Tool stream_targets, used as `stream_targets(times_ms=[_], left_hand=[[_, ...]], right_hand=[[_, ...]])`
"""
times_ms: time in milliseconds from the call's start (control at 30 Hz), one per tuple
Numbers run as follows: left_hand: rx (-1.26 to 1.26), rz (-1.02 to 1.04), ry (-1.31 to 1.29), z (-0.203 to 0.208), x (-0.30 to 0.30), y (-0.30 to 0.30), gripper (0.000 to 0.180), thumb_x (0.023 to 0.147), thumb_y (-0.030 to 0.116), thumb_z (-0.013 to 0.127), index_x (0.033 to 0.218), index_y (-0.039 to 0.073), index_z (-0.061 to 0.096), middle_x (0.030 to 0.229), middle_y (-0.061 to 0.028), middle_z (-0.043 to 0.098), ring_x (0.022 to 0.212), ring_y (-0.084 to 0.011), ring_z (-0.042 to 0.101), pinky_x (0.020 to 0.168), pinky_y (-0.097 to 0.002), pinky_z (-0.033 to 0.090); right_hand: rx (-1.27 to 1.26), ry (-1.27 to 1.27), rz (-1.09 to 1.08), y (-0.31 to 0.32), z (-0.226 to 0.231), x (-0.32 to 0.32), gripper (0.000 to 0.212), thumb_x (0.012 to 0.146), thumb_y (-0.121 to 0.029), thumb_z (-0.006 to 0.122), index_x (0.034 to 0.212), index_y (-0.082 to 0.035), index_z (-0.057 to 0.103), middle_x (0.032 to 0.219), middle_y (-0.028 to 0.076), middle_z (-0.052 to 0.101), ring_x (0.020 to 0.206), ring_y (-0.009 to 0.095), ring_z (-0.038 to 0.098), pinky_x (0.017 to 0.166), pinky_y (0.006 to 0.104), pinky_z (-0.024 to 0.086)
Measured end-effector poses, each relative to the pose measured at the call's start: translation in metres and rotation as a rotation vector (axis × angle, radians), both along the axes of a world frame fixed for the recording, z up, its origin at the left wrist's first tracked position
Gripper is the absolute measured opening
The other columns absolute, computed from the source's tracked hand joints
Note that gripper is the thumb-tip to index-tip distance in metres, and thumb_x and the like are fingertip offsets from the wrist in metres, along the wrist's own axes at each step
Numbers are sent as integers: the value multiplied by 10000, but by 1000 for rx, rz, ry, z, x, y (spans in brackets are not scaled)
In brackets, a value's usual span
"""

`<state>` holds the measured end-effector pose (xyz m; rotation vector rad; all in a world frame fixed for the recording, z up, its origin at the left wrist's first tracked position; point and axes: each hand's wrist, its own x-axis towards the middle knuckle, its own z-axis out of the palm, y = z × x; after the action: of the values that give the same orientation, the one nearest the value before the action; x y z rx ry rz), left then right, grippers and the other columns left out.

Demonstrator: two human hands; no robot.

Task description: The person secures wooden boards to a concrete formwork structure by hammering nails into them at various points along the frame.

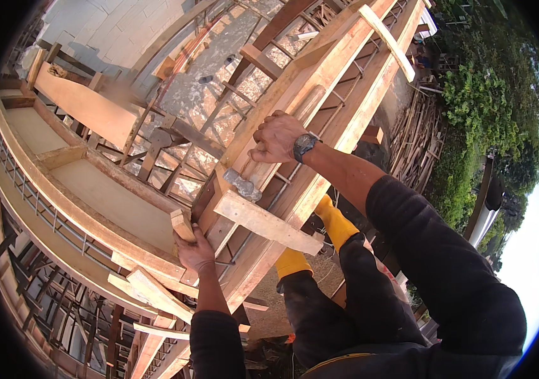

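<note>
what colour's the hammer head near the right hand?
Dull silver-grey: the hammer head shows best in the head view, the only one.

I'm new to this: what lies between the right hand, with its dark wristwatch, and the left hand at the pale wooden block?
In the head view, a grey metal hammer head and pale wooden boards lie between the right hand and left hand.
</note>
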<state>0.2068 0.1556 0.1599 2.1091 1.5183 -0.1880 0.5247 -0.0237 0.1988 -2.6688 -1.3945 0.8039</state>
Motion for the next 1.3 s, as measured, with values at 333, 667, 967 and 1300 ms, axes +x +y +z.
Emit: stream_targets(times_ms=[333,667,967,1300], left_hand=[[16,7,43,-16,-13,7,851,861,597,605,1442,-12,480,1251,-282,640,1089,-443,638,909,-498,492],[-72,-3,-126,-23,-21,7,835,891,531,613,1419,-97,454,1296,-293,608,1111,-421,630,943,-470,484],[-22,-18,62,1,5,-3,801,861,548,595,1443,10,479,1203,-290,649,1076,-463,631,902,-522,485],[-3,-65,119,-8,-8,-3,800,887,538,583,1429,-41,479,1236,-309,629,1117,-448,620,929,-505,478]], right_hand=[[6,-2,-140,-5,-2,-10,605,819,-622,552,741,-62,767,709,146,707,753,333,680,828,402,513],[155,-40,-212,-9,3,-18,648,833,-634,559,667,-36,742,639,155,681,659,329,666,732,414,544],[124,4,-209,-17,-7,-13,659,839,-658,544,669,-55,747,643,167,673,672,352,668,735,413,541],[247,-114,-14,-23,-17,-7,572,840,-623,550,632,-108,690,577,147,633,607,305,648,726,399,511]])
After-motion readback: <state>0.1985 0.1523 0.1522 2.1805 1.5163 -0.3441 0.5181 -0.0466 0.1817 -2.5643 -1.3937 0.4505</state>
